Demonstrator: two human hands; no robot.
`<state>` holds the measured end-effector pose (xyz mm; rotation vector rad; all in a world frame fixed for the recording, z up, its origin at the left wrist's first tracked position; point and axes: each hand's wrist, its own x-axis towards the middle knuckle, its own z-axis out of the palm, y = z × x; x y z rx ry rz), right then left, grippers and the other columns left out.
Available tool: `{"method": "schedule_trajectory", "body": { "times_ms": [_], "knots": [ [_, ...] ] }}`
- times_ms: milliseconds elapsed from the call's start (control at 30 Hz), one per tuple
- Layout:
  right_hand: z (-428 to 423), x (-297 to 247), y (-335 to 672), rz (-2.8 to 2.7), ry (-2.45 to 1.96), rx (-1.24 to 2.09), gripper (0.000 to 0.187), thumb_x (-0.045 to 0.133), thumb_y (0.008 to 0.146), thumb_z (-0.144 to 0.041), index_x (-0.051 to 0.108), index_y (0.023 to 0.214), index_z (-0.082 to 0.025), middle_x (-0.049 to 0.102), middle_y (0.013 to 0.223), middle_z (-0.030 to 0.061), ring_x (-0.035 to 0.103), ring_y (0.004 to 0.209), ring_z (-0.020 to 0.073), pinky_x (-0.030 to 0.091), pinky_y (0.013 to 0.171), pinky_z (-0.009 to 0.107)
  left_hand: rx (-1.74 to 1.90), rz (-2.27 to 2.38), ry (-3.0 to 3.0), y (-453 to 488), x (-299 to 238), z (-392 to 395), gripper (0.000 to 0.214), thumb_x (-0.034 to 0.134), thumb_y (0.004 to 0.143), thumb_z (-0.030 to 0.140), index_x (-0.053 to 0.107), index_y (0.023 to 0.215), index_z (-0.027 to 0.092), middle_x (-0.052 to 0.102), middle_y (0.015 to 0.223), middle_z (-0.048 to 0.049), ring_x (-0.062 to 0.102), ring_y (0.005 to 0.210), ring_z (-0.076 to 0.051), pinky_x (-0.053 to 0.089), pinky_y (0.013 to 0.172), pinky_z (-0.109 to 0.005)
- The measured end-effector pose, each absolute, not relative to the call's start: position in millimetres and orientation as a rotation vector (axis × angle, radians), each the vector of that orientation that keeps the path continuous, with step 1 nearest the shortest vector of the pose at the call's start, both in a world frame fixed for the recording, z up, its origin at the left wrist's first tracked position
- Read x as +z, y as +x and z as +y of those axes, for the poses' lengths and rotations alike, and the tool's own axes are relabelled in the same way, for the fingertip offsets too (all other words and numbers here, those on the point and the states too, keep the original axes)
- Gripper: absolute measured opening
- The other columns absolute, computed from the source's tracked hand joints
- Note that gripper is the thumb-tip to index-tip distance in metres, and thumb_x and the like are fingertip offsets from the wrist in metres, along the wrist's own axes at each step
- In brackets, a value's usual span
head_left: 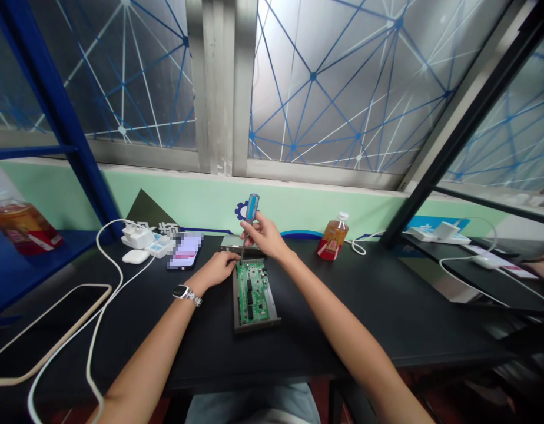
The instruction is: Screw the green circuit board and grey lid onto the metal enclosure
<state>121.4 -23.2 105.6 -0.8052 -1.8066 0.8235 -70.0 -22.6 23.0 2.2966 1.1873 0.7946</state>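
Observation:
An open grey device case (235, 294) with a green circuit board (253, 291) inside lies on the black table (364, 306) in front of me. My right hand (264, 237) is closed round a screwdriver with a blue handle (251, 209), held upright with its tip at the board's far left corner. My left hand (221, 268), a watch on its wrist, rests with curled fingers against the case's far left edge. A grey cover plate (231, 243) lies just behind the case.
A phone (185, 250), a white charger (137, 237), an earbud case (135, 257) and white cables (99, 306) sit at the left. A tablet (46, 330) lies at the near left. An orange drink bottle (332, 237) stands to the right. Another person's hand (543, 268) shows at the far right.

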Motion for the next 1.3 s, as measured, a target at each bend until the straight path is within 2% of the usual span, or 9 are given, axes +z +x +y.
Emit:
{"method": "schedule_trajectory", "body": {
  "times_ms": [300,567,1033,1200,1300],
  "knots": [
    [-25.3,100.8,116.5,-1.810,-0.811,0.779,0.031,0.055,0.094,-0.052,0.045,0.095,-0.022,0.070,0.075,-0.0003,0.067,0.055,0.0133,0.055,0.054,0.024,0.750,1.177,2.328,-70.0,29.2,-26.6,0.032,0.049,0.090,0.024,0.078,0.101,0.022,0.078,0.101,-0.0082,0.071,0.095,-0.028,0.050,0.087,-0.036],
    [-25.1,102.7,117.6,-1.813,-0.847,0.795,0.034,0.056,0.092,-0.054,0.047,0.098,-0.021,0.070,0.076,0.0005,0.067,0.055,0.0134,0.055,0.055,0.025,0.713,1.186,2.357,-70.2,29.8,-27.2,0.036,0.047,0.091,0.023,0.077,0.109,0.022,0.077,0.107,-0.0074,0.071,0.099,-0.026,0.049,0.090,-0.034],
    [-23.9,101.6,117.6,-1.826,-0.842,0.796,0.032,0.056,0.093,-0.051,0.047,0.098,-0.021,0.071,0.076,0.0009,0.067,0.055,0.0132,0.055,0.054,0.025,0.770,1.157,2.321,-71.9,22.1,-22.4,0.032,0.050,0.088,0.022,0.078,0.104,0.023,0.078,0.105,-0.0075,0.071,0.098,-0.028,0.050,0.088,-0.034],
    [-23.2,100.5,117.4,-1.809,-0.823,0.835,0.033,0.058,0.091,-0.052,0.045,0.096,-0.022,0.071,0.077,0.0013,0.066,0.054,0.0133,0.056,0.053,0.025,0.959,1.098,2.200,-67.6,21.6,-21.6,0.023,0.057,0.088,0.030,0.075,0.100,0.020,0.077,0.095,-0.0074,0.071,0.086,-0.024,0.052,0.078,-0.032],
    [-23.1,99.8,116.2,-1.806,-0.823,0.846,0.034,0.059,0.091,-0.052,0.043,0.094,-0.022,0.071,0.077,0.0012,0.066,0.055,0.0134,0.056,0.053,0.025,1.127,1.038,1.979,-62.1,20.1,-19.3,0.026,0.065,0.086,0.039,0.072,0.101,0.018,0.076,0.096,-0.0081,0.071,0.084,-0.023,0.054,0.077,-0.031]
  ]
}}
